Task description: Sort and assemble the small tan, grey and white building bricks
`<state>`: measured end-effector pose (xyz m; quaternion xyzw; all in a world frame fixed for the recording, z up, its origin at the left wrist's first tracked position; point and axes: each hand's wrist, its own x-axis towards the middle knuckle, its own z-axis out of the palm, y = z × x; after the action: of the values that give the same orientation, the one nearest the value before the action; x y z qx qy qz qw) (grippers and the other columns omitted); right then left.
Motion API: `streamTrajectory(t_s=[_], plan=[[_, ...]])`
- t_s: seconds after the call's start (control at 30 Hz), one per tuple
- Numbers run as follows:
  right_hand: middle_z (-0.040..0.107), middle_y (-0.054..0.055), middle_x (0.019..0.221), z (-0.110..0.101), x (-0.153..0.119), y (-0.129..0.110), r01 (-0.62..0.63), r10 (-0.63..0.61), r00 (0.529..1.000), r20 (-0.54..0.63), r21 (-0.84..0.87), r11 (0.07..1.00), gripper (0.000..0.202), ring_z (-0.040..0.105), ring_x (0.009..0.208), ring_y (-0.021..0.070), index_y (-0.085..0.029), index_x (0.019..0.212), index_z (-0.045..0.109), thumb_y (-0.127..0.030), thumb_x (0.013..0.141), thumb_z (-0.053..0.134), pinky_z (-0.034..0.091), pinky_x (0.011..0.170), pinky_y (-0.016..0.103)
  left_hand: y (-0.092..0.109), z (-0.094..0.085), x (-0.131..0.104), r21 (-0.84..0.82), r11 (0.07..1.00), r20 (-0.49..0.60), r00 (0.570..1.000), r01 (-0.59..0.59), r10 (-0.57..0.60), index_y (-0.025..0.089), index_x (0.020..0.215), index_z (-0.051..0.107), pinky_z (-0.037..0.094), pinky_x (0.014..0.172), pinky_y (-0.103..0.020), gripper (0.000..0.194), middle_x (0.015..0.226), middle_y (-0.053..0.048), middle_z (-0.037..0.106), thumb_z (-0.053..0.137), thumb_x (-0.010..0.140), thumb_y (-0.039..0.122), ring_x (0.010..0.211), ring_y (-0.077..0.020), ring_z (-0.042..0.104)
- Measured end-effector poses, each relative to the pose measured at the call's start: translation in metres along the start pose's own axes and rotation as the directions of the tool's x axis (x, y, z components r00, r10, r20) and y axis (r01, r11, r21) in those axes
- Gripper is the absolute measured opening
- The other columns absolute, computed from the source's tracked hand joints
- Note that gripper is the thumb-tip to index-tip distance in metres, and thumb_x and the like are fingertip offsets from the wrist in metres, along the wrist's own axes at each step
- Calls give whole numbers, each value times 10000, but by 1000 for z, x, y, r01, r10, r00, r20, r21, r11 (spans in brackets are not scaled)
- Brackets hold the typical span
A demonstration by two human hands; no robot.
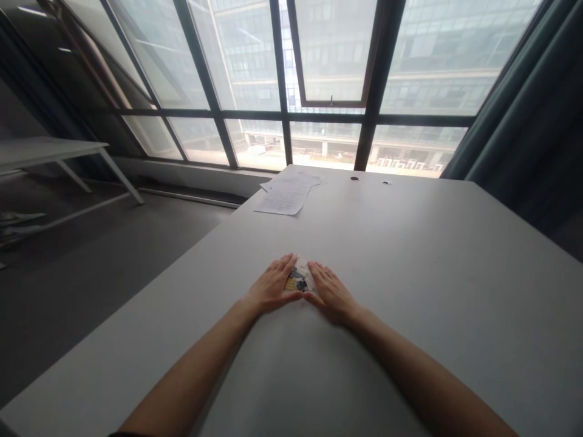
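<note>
Head view: the left hand (272, 284) and the right hand (331, 292) lie low on the white table (455, 261), fingers stretched forward and thumbs spread inward until their tips meet or nearly meet, so neither is curled into a fist. Between them, ahead of the thumbs, sits a small patterned piece (299, 277); the fingers border it on both sides and seem to touch its edges, though whether they press down on it or only frame it, I cannot tell. The step in hand looks like steadying or squaring this piece with both palms at once, and the next move would call for even, gentle pressure from both sides, so that it neither skids nor folds. It is mostly whitish, with yellow at its lower left near the left thumb, blue-grey above that and a black patch toward the right thumb; print, plastic wrapping or cloth, the blur leaves unsettled. Beyond the hands, slightly to their left, loose printed sheets (286, 195) overlap, well apart from the fingertips
</note>
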<state>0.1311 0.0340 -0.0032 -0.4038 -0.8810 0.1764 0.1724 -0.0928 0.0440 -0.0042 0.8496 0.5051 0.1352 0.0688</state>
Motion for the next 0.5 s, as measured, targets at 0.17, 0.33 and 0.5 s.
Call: streamTrajectory(t_s=[0.17, 0.33, 0.5], plan=[[422, 157, 1440, -12, -66, 35, -85, 295, 916, -271, 587, 805, 690, 421, 1314, 267, -165, 1448, 291, -612, 931, 199, 360, 1066, 463, -3, 9, -15, -397, 902, -353, 879, 169, -320, 157, 1412, 340, 226, 1148, -454, 808, 1485, -140, 342, 462, 809, 680, 1377, -292, 302], [488, 198, 1374, -50, -154, 76, -29, 595, 698, -399, 814, 580, 760, 496, 1243, 330, -148, 1472, 253, -616, 911, 46, 419, 985, 556, 15, -5, -15, -730, 678, -459, 670, 89, -583, 178, 1455, 233, 258, 1137, -449, 742, 1490, -140, 327, 211, 898, 667, 1369, -272, 332], [325, 154, 1497, -109, -214, 63, -107, 412, 676, -611, 472, 875, 1005, 305, 1373, 332, -147, 1503, 162, -733, 758, -169, 349, 1063, 538, 103, -47, -11, -276, 926, -510, 856, -258, 86, 309, 1495, 6, 72, 1179, -504, 944, 1584, -6, 14, 279, 755, 828, 1435, -328, 46]])
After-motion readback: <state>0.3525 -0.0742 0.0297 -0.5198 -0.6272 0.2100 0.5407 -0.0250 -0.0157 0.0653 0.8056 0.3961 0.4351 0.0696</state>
